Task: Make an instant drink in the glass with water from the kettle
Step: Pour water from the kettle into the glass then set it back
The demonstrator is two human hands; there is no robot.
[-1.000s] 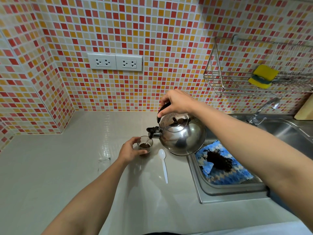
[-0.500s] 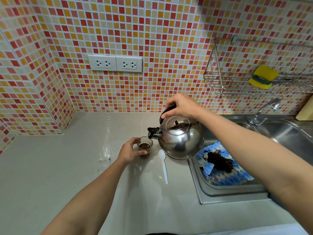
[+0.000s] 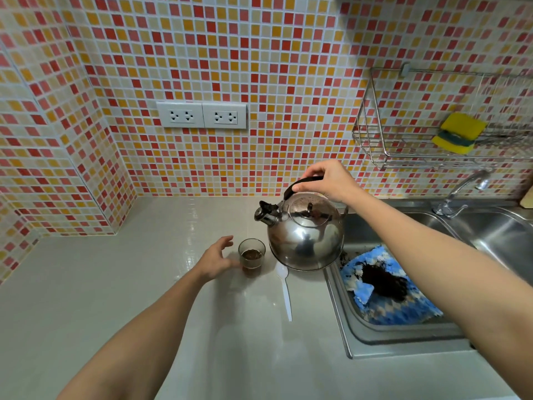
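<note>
A small clear glass [image 3: 251,256] with dark brown liquid stands on the grey counter [image 3: 115,284]. My left hand [image 3: 215,259] is just left of it, fingers spread, the thumb side close to the glass but not gripping it. My right hand [image 3: 328,181] grips the black handle of the shiny steel kettle [image 3: 305,235], held level in the air to the right of the glass, its spout pointing left above it. No water is pouring. A white plastic spoon [image 3: 284,290] lies on the counter below the kettle.
A steel sink [image 3: 403,339] lies to the right, holding a blue cloth [image 3: 403,310] stained with dark grounds. Behind it are a tap [image 3: 461,192] and a wire rack [image 3: 418,151] with a yellow sponge [image 3: 458,132]. Two wall sockets [image 3: 202,115] sit on the tiled wall.
The kettle has tilted back upright and lifted to the right, ending the pour. My left hand has let go of the glass and opened.
</note>
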